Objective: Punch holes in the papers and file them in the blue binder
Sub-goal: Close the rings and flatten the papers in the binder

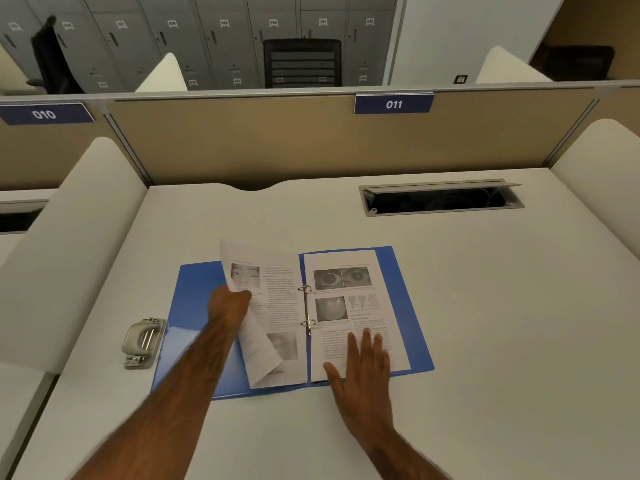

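Blue plastic ring binder [406, 292] lies open flat on white desk [502, 306]. Left hand [228, 304] grips the left edge of a printed white sheet [280, 306], which is curled up off the left cover and threaded on the two metal rings [307, 306]. Right hand [367, 362] lies flat, fingers straight, on the lower part of the filed right-hand page [386, 306]. Grey metal hole punch [143, 341] sits just beside the binder's left edge. Recessed grey cable hatch [440, 199] at far right, lid up. Beige partition behind carries a blue "011" label [393, 104].
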